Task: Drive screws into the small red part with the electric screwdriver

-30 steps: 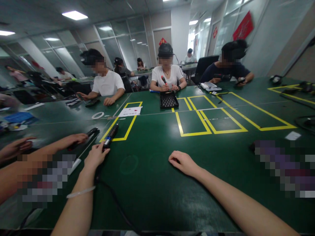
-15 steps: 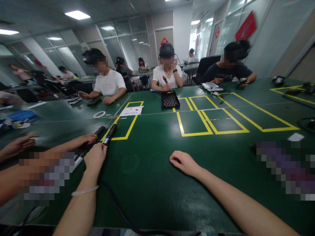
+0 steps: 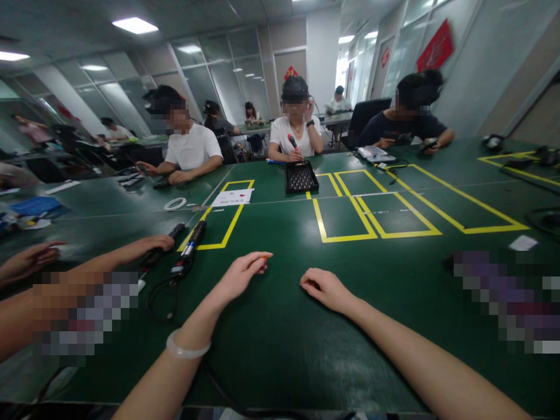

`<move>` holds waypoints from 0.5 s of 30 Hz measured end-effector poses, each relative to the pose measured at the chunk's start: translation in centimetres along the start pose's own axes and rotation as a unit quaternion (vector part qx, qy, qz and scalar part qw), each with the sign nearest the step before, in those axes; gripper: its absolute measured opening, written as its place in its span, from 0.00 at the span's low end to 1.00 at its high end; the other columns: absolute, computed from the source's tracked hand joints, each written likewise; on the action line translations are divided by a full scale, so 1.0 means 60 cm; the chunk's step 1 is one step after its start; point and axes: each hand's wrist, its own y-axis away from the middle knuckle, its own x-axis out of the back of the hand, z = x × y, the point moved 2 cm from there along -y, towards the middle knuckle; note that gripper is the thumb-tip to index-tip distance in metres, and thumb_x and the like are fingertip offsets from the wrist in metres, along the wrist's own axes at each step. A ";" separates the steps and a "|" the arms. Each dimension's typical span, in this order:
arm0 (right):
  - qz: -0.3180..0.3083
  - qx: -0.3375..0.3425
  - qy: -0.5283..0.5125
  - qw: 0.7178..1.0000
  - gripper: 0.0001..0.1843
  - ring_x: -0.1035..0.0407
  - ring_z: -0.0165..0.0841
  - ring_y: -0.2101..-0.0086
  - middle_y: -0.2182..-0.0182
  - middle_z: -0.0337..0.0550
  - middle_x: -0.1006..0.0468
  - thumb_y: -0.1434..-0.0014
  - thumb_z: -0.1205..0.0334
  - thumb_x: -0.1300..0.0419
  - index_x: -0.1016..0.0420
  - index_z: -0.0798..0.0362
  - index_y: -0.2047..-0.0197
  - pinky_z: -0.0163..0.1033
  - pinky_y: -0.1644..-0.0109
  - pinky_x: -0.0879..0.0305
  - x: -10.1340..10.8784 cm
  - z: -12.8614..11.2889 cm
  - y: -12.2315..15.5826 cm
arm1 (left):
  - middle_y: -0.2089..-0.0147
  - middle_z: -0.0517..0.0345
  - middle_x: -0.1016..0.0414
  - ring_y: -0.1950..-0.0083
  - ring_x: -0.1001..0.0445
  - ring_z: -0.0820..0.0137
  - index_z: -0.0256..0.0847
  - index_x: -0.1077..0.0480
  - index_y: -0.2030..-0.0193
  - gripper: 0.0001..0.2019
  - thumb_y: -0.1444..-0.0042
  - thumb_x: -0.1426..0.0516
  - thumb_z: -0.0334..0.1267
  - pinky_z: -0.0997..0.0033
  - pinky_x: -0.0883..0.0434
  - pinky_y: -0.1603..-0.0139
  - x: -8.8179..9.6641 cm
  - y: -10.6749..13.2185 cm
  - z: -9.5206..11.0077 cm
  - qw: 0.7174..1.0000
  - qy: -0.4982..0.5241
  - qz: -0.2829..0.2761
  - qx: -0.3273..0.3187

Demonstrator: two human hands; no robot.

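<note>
My left hand (image 3: 242,275), with a pale bangle (image 3: 188,345) on its wrist, is over the table's near middle. Its index finger stretches to the right and the other fingers bend beneath. Small orange-red spots show at the fingertips; I cannot tell whether they are nails. To its left lies a corded electric screwdriver (image 3: 188,251), black with silver and blue bands, apart from the hand. My right hand (image 3: 326,287) rests on the green table (image 3: 280,344), its fingers loosely curled and nothing seen in them.
At left, a co-worker's hand (image 3: 153,248) covers another dark tool (image 3: 175,233). Yellow tape outlines (image 3: 350,238) mark the table, and a paper sheet (image 3: 231,197) lies on one. Across sits a person with a black tray (image 3: 301,177) of small parts. A white ring (image 3: 175,203) lies farther left.
My left hand has let go of the electric screwdriver and moved right, closer to my right hand. The screwdriver stays on the table. My right hand has not moved.
</note>
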 end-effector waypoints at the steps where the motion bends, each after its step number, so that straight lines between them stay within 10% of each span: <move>1: 0.001 -0.007 -0.018 1.000 0.04 0.34 0.30 0.69 0.71 0.38 0.28 0.38 0.67 0.45 0.29 0.52 0.61 0.33 0.64 0.39 0.000 0.000 0.001 | 0.56 0.53 0.26 0.58 0.28 0.68 0.38 0.33 0.42 0.24 0.38 0.53 0.50 0.67 0.31 0.53 -0.024 -0.001 0.016 0.999 0.007 -0.043 -0.011; 7: -0.023 -0.007 -0.134 0.991 0.13 0.33 0.28 0.71 0.70 0.35 0.28 0.39 0.65 0.42 0.34 0.52 0.50 0.31 0.66 0.38 -0.005 -0.010 0.004 | 0.56 0.56 0.29 0.57 0.31 0.71 0.43 0.44 0.34 0.25 0.37 0.52 0.44 0.69 0.33 0.54 -0.107 0.007 0.050 0.982 0.054 -0.177 -0.046; 15: -0.014 -0.024 -0.159 0.987 0.06 0.35 0.27 0.73 0.73 0.35 0.29 0.41 0.63 0.40 0.32 0.54 0.61 0.31 0.69 0.40 -0.005 -0.011 0.003 | 0.61 0.56 0.28 0.60 0.29 0.71 0.38 0.38 0.45 0.16 0.35 0.55 0.42 0.68 0.33 0.53 -0.121 0.007 0.031 0.985 0.087 -0.139 -0.058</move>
